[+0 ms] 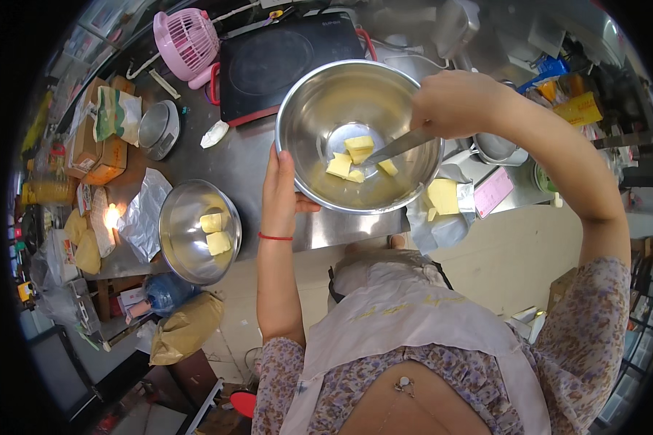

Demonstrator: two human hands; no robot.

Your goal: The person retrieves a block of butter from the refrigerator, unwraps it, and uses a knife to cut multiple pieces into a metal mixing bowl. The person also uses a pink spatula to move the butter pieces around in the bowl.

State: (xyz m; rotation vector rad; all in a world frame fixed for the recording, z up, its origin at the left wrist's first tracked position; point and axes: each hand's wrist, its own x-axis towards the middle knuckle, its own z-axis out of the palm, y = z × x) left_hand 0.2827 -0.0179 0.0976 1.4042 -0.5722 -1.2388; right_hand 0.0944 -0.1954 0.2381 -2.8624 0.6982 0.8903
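A large stainless steel mixing bowl is in front of me with several chunks of yellow butter in its bottom. My left hand grips the bowl's left rim, the thumb along the outer side and fingers beneath. In my right hand, above the right rim, is a metal blade, whose tip reaches down among the butter chunks. A larger butter block lies on an opened foil wrapper at the bowl's lower right. To the left, a smaller steel bowl holds two butter pieces.
Behind the large bowl sits a black cooktop, with a pink fan on its left. A kitchen scale, cardboard boxes and a clear plastic sheet occupy the left. A pink phone and a small pot lie right.
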